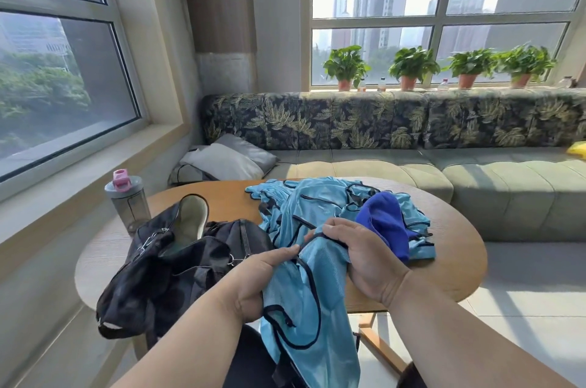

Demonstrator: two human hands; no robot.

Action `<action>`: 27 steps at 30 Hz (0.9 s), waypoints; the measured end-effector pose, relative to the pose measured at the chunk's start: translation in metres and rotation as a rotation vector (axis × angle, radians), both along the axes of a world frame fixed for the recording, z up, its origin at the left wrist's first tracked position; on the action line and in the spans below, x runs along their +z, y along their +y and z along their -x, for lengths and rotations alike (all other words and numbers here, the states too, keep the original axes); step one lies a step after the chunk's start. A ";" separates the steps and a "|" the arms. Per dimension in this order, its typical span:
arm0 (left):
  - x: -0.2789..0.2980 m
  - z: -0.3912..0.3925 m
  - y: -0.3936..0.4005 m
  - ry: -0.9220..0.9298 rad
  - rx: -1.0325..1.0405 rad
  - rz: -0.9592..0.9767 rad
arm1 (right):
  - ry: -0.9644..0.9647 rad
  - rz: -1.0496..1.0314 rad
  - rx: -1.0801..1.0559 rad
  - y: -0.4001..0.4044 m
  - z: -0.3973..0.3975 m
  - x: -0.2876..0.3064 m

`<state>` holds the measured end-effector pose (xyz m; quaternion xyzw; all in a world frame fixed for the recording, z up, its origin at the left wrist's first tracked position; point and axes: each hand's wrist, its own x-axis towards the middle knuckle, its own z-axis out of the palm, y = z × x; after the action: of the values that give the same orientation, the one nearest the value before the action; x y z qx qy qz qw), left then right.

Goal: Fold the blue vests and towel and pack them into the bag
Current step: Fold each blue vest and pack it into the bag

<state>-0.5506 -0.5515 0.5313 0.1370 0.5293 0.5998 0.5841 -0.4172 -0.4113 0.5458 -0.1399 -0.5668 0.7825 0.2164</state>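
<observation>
A light blue mesh vest (312, 299) with black trim hangs over the near edge of the oval wooden table (228, 197). My left hand (257, 280) grips its left side and pinches the black trim. My right hand (364, 256) grips the vest's upper right part. Behind my hands a heap of more light blue vests (304, 197) lies on the table. A dark blue towel (388, 226) rests crumpled on the heap at the right. The black bag (177, 264) sits open on the table's left side, left of my left hand.
A grey water bottle (126, 202) with a pink lid stands at the table's left edge by the window sill. A green sofa (475, 178) with a leaf-print back runs behind the table, with a grey cushion (228, 159) on it. Potted plants (412, 66) line the far sill.
</observation>
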 end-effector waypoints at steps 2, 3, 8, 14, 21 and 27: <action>-0.003 0.000 -0.001 -0.025 0.011 -0.007 | -0.007 0.008 -0.019 0.002 0.000 -0.001; -0.003 0.000 -0.001 -0.029 0.027 -0.018 | -0.011 0.016 -0.024 0.001 0.000 -0.001; 0.004 0.003 0.003 -0.019 0.118 -0.122 | -0.101 0.004 -0.008 0.004 -0.001 -0.006; 0.008 0.001 0.005 0.177 0.154 -0.217 | -0.216 -0.115 0.132 -0.003 -0.004 -0.005; 0.010 -0.003 0.003 0.165 0.136 -0.163 | -0.186 -0.220 0.047 0.000 -0.002 -0.001; 0.010 -0.007 0.001 0.063 0.006 -0.072 | 0.002 0.100 0.062 0.002 -0.002 0.004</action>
<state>-0.5435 -0.5506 0.5410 0.1752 0.5261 0.6155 0.5601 -0.4148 -0.4098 0.5497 -0.1321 -0.5309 0.8163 0.1852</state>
